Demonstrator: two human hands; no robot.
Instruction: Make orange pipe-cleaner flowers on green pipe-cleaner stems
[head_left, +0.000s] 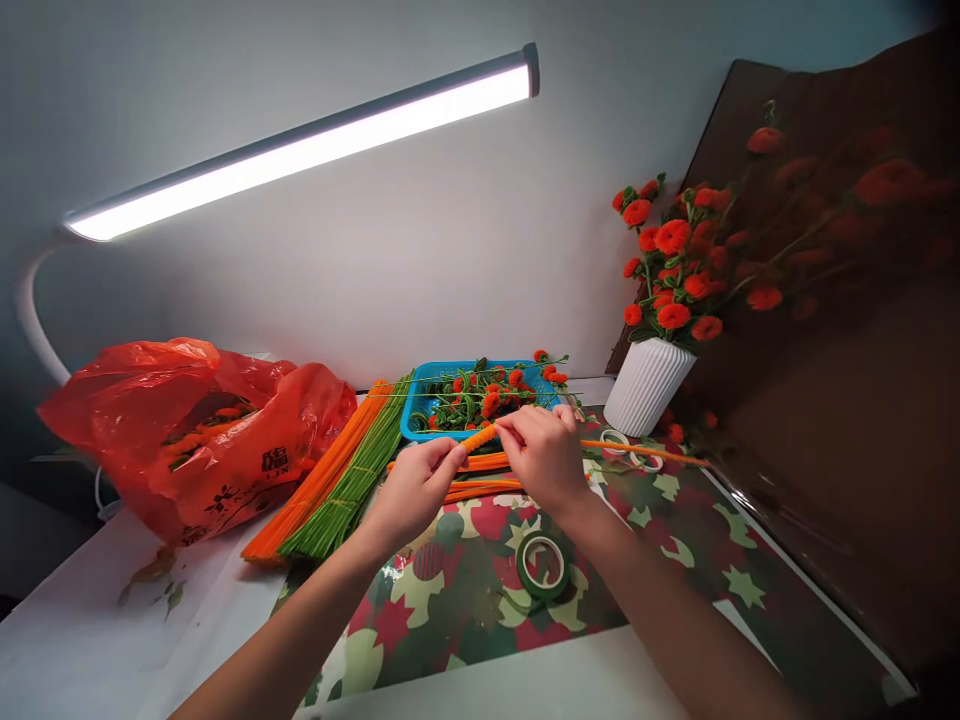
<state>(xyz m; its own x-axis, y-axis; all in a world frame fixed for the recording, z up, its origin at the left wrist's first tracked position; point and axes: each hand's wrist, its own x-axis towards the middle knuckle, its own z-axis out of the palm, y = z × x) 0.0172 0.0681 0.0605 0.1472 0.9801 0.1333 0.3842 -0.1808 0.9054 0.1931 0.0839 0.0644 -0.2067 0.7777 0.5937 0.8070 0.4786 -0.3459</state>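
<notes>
Between my two hands runs an orange chenille stem wound into a tight coil (480, 438). My left hand (421, 485) pinches the coil's left end with thumb and forefinger. At its right end, the fingers of my right hand (544, 452) are closed on the same stem. A long straight tail of orange stem (637, 447) sticks out to the right past my right hand. Below the hands, several loose orange stems (484, 488) lie on the camouflage-patterned mat (465, 590). A roll of green tape (541, 565) lies nearer to me.
Behind my hands sits a blue basket (420, 400) of green stems and orange flowers. Orange stems (315, 480) and green stems (345, 500) lie bundled beside a red plastic bag (195, 440). A white vase (649, 385) of orange flowers stands right. A lamp (315, 140) hangs overhead.
</notes>
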